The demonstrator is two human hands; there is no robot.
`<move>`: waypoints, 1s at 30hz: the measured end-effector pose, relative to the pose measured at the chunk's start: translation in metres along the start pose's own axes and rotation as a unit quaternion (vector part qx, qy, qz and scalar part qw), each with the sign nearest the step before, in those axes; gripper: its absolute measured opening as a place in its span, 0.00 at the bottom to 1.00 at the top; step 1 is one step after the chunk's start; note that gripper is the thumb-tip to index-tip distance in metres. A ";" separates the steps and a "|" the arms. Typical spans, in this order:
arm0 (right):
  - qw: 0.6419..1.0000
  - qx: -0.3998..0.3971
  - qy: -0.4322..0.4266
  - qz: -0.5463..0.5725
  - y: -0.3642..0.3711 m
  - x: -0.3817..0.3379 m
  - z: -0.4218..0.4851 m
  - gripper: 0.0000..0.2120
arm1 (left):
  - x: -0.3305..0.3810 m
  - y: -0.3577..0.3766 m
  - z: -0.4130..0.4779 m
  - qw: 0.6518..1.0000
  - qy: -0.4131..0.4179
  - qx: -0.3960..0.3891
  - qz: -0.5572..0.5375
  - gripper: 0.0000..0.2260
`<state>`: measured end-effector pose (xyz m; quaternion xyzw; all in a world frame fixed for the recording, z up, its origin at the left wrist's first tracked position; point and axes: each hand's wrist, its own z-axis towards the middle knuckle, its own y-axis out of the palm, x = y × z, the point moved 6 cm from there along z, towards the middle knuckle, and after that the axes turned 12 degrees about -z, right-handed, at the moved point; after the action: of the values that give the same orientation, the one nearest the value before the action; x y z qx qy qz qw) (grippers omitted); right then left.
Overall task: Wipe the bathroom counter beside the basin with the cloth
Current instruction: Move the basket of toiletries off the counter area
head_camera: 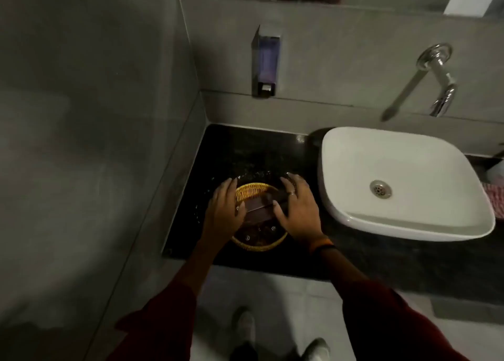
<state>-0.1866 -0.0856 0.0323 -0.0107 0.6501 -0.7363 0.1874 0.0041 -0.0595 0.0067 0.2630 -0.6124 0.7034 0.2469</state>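
A round yellow wicker basket (253,191) sits on the black counter (231,148) left of the white basin (395,169). It holds a dark brown box (261,209) and small dark items. My left hand (222,210) grips the basket's left side. My right hand (297,210) grips its right side, fingers over the rim and box. A red-and-white checked cloth (495,199) lies at the far right edge, beyond the basin, apart from both hands.
A soap dispenser (266,62) is fixed to the grey back wall above the counter. A chrome tap (439,79) juts from the wall over the basin. A grey wall bounds the counter's left side. My shoes show on the pale floor below.
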 end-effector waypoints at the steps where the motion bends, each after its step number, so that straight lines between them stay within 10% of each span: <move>1: 0.998 -0.010 0.044 0.038 0.016 0.008 -0.002 0.31 | -0.016 0.008 0.002 0.998 -0.060 -0.012 -0.023 0.28; 11: 0.953 -0.096 0.242 0.157 0.072 0.031 -0.021 0.27 | -0.049 0.021 0.007 0.966 -0.239 -0.039 -0.087 0.24; 21: 0.963 0.038 0.192 0.182 -0.047 0.080 -0.015 0.24 | 0.074 -0.017 0.039 0.993 -0.089 0.050 -0.057 0.20; 30: 0.954 0.117 0.232 0.152 -0.143 0.276 -0.075 0.20 | 0.266 0.113 0.050 0.999 -0.008 0.001 -0.045 0.19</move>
<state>-0.5001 -0.0815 0.0949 0.2814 0.5788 -0.7523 0.1406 -0.2647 -0.1169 0.1089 0.2967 -0.6010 0.6902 0.2728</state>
